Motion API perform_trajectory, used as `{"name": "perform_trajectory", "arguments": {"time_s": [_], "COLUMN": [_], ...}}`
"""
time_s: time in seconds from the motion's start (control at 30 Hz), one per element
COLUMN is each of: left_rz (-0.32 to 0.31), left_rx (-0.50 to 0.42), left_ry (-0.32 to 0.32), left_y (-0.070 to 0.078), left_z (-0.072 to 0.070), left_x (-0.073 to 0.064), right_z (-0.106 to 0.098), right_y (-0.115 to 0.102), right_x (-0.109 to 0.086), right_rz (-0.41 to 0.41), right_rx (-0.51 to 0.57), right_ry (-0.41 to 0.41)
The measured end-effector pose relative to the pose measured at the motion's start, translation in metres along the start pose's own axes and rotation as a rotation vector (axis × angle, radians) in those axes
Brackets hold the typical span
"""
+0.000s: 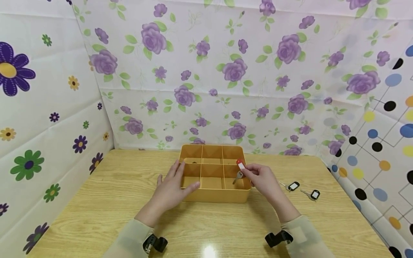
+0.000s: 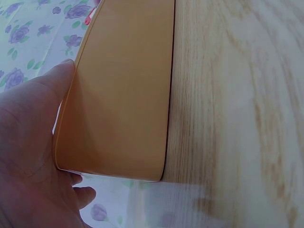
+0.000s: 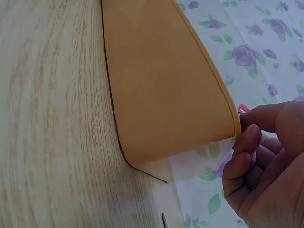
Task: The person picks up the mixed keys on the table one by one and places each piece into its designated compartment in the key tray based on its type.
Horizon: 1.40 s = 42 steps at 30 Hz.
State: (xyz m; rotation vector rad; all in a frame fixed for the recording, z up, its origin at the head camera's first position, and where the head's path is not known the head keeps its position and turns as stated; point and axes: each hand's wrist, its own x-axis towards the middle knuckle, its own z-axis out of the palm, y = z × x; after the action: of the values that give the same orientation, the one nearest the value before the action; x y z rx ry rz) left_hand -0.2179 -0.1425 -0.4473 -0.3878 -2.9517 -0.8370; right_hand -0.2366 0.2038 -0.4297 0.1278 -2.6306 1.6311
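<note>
Pinched a red-tagged key [image 1: 238,176] by the tag between thumb and fingers of the right hand [image 1: 262,178], right of centre in the head view. Suspended the key with blade downward at the front-right compartment of a tan organizer [image 1: 216,195]; could not tell the exact depth relative to the rim. Rested the left hand [image 1: 169,190] at the left end of the organizer, with fingers spread and extended, and with thumb over the front rim. In the left wrist view, touched the rim with the thumb at left of frame. Positioned the organizer near the centre of the head view on a wood-grain surface [image 1: 209,222], with six compartments in two rows of three. Located one black-tagged key [image 1: 293,186] and another black-tagged key [image 1: 314,194] on the surface at right of frame, near each other and apart from the organizer. Wore a black device on each wrist, at the lower edge of the frame. Backed the surface with a floral sheet [image 1: 193,64] across the upper frame.
</note>
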Motion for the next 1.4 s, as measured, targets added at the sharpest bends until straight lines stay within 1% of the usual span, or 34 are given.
{"name": "perform_trajectory", "arguments": {"time_s": [0.13,0.47,0.73,0.87,0.97,1.4], "left_rz": [0.001,0.000,-0.001,0.003,0.004,0.007], "left_rx": [0.006,0.010,0.011,0.006,0.004,0.005], "left_ry": [0.000,0.007,0.002,-0.003,-0.004,-0.001], "left_y": [-0.001,-0.002,-0.002,-0.002,-0.002,-0.002], "left_z": [0.000,0.001,0.002,0.001,0.000,0.001], "left_x": [0.000,0.001,0.001,0.001,0.001,0.001], "right_z": [0.001,0.001,-0.001,-0.005,-0.008,-0.031], "right_y": [0.001,0.002,0.001,0.002,0.003,0.004], "right_x": [0.001,0.001,-0.001,-0.002,-0.001,-0.010], "right_rz": [0.003,0.002,-0.009,-0.039,-0.046,-0.017], "right_rx": [-0.023,-0.032,-0.024,-0.038,-0.045,-0.063], "right_ry": [-0.010,-0.016,-0.042,-0.029,-0.020,-0.024]}}
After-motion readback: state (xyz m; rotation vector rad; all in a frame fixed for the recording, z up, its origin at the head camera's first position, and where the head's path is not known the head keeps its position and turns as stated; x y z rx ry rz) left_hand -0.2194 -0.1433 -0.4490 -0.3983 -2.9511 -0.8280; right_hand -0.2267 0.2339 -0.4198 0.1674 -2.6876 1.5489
